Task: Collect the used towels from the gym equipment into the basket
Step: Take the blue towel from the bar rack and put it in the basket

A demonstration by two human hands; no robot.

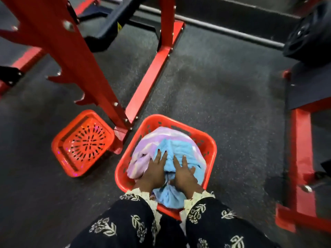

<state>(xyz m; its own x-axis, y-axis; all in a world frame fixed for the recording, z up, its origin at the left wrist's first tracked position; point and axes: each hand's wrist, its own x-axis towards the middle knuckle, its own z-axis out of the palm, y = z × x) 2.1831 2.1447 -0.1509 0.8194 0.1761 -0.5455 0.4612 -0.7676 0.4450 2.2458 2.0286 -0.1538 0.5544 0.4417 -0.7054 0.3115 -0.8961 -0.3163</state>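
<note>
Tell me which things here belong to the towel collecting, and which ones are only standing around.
Part of the job:
red basket; purple striped towel and blue towel inside it; left hand and right hand pressing on them.

Only standing around:
empty red basket; red rack frame; black weight plate; steel bar.

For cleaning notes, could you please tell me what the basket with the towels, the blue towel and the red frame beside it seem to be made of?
Basket: likely moulded plastic, glossy orange-red, with cut-out slots in its walls.
Blue towel: soft, matte terry-like cloth, judging by its folds and fuzzy surface.
Red frame: probably painted steel, smooth and shiny, with bolts at the joints.
</note>
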